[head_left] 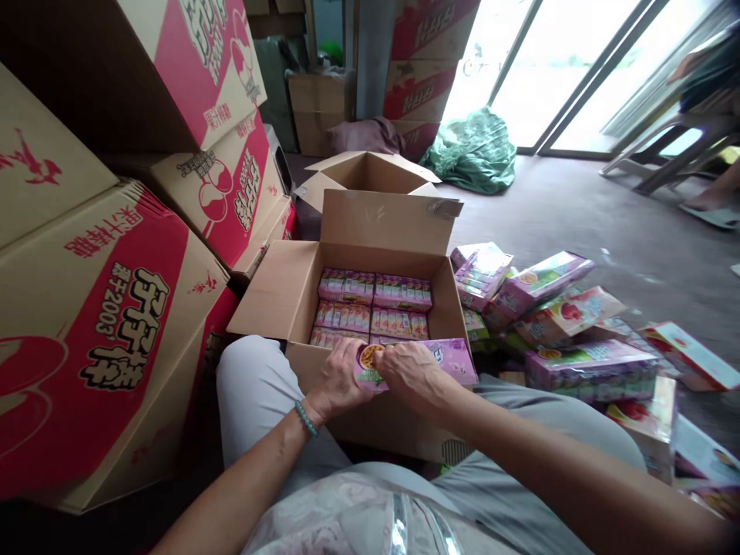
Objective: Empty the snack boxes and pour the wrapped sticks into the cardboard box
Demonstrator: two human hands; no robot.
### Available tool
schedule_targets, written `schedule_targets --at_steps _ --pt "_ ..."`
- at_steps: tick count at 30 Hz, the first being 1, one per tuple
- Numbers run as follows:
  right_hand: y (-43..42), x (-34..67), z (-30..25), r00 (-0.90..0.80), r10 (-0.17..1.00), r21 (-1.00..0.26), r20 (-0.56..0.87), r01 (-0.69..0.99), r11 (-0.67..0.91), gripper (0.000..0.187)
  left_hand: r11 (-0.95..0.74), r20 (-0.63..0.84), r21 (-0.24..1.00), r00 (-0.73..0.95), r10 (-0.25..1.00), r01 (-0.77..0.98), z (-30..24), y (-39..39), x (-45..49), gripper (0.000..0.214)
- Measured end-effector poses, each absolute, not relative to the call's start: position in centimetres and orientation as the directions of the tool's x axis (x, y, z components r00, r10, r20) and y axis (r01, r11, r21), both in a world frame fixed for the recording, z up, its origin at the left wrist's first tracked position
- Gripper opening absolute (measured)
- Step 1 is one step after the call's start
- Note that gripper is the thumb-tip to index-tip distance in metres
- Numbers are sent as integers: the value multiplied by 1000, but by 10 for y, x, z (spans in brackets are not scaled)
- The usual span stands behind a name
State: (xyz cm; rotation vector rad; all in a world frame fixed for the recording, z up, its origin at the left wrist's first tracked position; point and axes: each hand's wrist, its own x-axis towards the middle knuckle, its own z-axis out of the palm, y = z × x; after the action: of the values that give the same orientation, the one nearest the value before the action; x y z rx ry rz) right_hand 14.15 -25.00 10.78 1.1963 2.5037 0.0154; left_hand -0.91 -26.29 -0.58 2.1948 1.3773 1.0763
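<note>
A purple candy box (454, 361) with a passion fruit picture lies across the near edge of an open carton (381, 223), held by both hands. My left hand (342, 374), with a beaded bracelet at the wrist, is closed around the box's left end. Curled over the box near the fruit picture, my right hand (413, 374) grips it from above; its fingertips are partly hidden. Inside the carton, several similar packs (347, 287) sit in two columns. The carton stands between my knees with its flaps folded out.
To the right lies a loose pile of purple and orange boxes (590, 366). Large printed cartons (127, 331) are stacked on the left. Behind stands another open carton (370, 171), near a green sack (474, 150). A seated person's leg (717, 193) shows at the far right.
</note>
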Motion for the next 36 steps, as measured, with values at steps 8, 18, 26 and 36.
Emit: schedule_targets --at_steps 8,18,26,36 --pt "-240 254 123 -368 903 259 -220 871 418 25 -450 347 635 288 892 628 -3 -259 -12 71" --pt "-279 345 96 69 935 -235 348 972 16 24 -8 3 830 9 1000 557 -2 -200 -13 71" --pt "-299 305 79 31 834 -517 550 797 311 22 186 -193 981 440 877 60 117 -155 191 70" --pt "-179 354 109 366 869 -792 333 609 47 32 63 -228 703 141 963 709 62 -27 154 52"
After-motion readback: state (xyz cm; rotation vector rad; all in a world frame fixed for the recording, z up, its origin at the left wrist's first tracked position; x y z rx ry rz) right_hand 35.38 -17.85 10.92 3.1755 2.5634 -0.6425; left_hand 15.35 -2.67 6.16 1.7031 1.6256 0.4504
